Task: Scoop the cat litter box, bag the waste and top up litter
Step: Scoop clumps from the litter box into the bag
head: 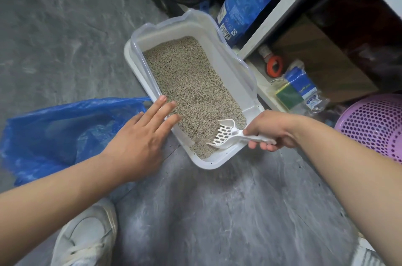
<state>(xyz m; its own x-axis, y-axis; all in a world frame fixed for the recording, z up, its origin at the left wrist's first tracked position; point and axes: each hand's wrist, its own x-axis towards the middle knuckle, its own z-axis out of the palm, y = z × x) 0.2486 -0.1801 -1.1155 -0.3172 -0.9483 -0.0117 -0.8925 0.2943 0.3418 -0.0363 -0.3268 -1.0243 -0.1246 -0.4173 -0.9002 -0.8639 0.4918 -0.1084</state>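
Scooping now: right hand (275, 129) gripping scoop (226, 135), left hand (143, 135) flat, steadying box (217, 163). Next: sift, tip into bag (54, 130) at nine o'clock.

I see my right hand (273, 129) gripping the white slotted scoop (226, 135) by its handle at the litter box (139, 54)'s near corner, while my left hand (141, 137) rests flat-fingered on its left rim. A blue plastic bag (54, 135) lies left of centre.

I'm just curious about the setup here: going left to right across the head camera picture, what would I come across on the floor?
Blue plastic bag → left hand resting on the rim → white litter box → white scoop → right hand holding its handle → purple perforated basket.
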